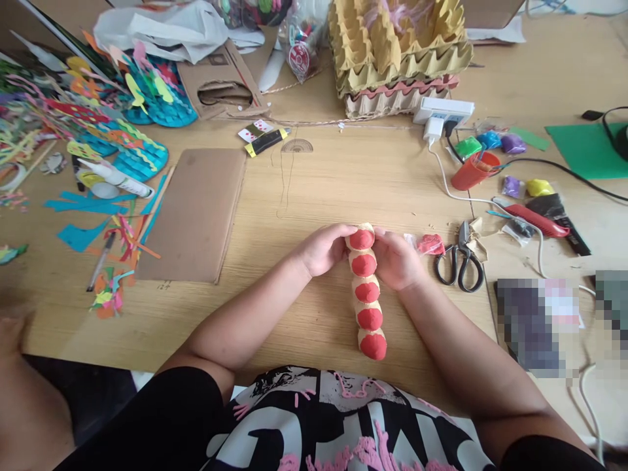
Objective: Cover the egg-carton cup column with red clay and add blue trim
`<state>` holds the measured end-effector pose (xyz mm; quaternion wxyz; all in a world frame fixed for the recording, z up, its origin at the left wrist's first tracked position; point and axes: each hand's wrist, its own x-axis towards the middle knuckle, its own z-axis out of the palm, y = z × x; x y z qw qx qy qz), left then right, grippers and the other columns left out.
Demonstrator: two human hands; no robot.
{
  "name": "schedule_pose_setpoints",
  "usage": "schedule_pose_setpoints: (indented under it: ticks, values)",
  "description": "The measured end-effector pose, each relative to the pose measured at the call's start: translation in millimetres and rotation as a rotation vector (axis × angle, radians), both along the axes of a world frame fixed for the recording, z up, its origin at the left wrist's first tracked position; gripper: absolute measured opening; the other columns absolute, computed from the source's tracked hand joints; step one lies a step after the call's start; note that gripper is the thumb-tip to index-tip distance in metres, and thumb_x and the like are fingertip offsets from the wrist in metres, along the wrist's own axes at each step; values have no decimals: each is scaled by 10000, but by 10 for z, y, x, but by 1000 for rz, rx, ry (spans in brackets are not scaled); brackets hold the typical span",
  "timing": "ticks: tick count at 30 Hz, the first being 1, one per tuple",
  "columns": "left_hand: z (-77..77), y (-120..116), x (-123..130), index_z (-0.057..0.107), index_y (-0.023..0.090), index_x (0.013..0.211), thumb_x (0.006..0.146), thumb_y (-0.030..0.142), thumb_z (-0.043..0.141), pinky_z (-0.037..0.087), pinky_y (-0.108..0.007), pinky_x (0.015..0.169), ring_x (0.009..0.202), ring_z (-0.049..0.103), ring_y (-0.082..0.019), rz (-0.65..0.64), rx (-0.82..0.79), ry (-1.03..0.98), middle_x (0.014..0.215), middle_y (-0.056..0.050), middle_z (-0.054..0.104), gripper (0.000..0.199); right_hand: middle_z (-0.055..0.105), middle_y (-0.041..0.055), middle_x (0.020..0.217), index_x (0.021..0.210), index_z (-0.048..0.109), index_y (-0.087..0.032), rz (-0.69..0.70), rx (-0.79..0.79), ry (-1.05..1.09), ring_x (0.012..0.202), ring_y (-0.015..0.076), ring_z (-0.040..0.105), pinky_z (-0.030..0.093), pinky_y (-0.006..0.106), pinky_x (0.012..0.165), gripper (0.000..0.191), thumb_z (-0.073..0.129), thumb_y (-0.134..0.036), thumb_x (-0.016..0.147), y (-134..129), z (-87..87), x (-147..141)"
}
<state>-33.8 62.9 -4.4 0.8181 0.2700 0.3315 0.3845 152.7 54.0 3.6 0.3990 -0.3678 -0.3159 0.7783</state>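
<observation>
Between both hands I hold a strip cut from an egg carton [366, 293], a row of several tan bumps, each topped with a red patch. My left hand [328, 249] grips the far end from the left, its thumb along the edge. From the right, my right hand [396, 258] closes on that same far end. The fingertips of both hands are partly hidden behind the strip. Its near end points toward my body. Just right of my right hand lies a packet of red clay [431, 244], and beyond it black-handled scissors [460, 261].
A flat cardboard piece [196, 212] lies at left, beside paper scraps [120, 261] and a glue bottle [120, 178]. Stacked egg trays [400, 59] stand at the back. An orange cup [475, 171], a power strip [446, 111] and cables are at right. Another person's arm [29, 392] shows lower left.
</observation>
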Motion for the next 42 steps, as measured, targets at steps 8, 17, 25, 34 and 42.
schedule_pose_setpoints:
  ticks: [8,17,25,34,42]
  values:
    - [-15,-55,45,858,180,1039,802,536,945,522,-358,883,963,738,-241,19,-1,0,986,-63,837,437,803,52,917,877,729,-289,10,-69,-23,1025,324,753,634,494,961,389,974,-586,823,-37,24,23]
    - [-18,-75,61,765,185,782,723,568,1019,532,-353,858,872,707,-204,34,12,31,838,-37,768,464,752,18,803,853,686,-285,-4,-78,-32,906,280,719,584,441,863,417,979,-582,853,-70,-9,-8]
    - [0,-90,73,677,190,692,733,512,987,502,-334,815,801,640,-169,41,26,55,754,1,685,448,680,-8,749,797,698,-266,-50,-49,-65,713,199,621,544,368,707,460,1007,-604,827,-114,9,-54]
    - [65,-48,42,779,174,873,750,551,957,463,-336,806,857,666,-204,40,-16,19,876,-41,773,434,732,44,771,802,708,-278,69,25,17,825,280,681,598,421,786,496,980,-693,808,-8,-6,19]
    - [116,-53,46,598,207,625,704,558,994,374,-327,644,687,468,-146,-7,79,117,659,13,495,535,642,-10,744,786,705,-234,84,76,19,688,161,527,476,318,686,553,1087,-630,736,-25,-57,29]
